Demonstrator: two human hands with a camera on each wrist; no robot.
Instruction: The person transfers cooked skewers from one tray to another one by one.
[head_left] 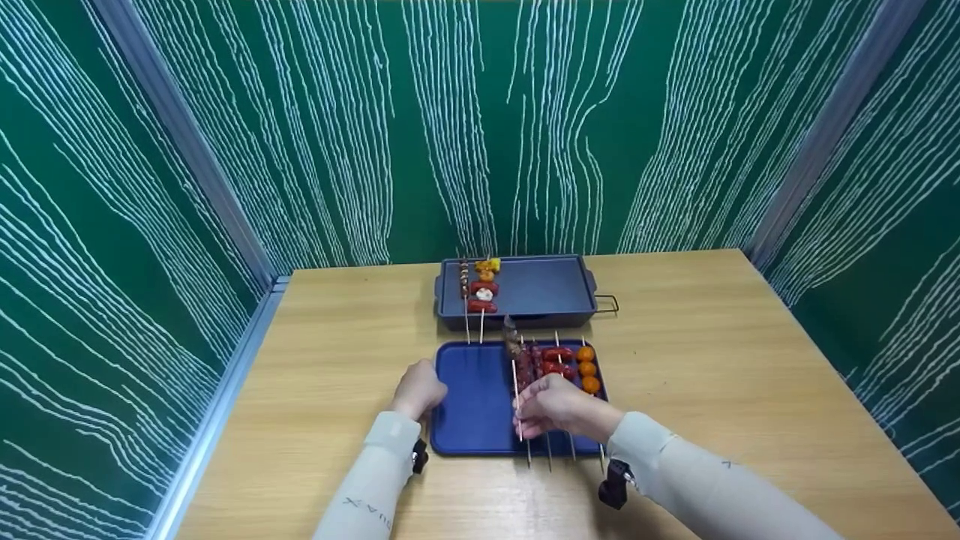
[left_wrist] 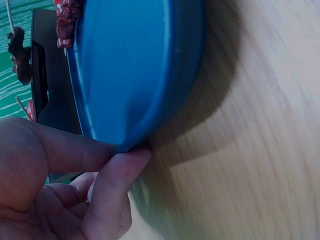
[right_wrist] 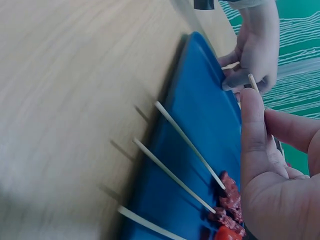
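My left hand [head_left: 418,388] pinches the left rim of a blue tray [head_left: 469,405] between thumb and finger, as the left wrist view shows closely. Over the tray, my right hand [head_left: 551,405] holds the bare stick end of a dark meat skewer [head_left: 512,337] between thumb and fingertips. The skewer's meat end points away from me, towards the pan, and hangs raised in the left wrist view. On the tray's right half lie red meat skewers [head_left: 526,367], a red sausage skewer [head_left: 556,367] and an orange ball skewer [head_left: 587,369]; my right hand partly covers them.
Behind the tray stands a dark rectangular grill pan [head_left: 540,289] with a wire handle [head_left: 607,303] on its right. Two skewers lie at its left: one of small brown pieces [head_left: 463,279], one mixed [head_left: 484,287]. Skewer sticks overhang the tray's near edge on the wooden table [head_left: 712,360].
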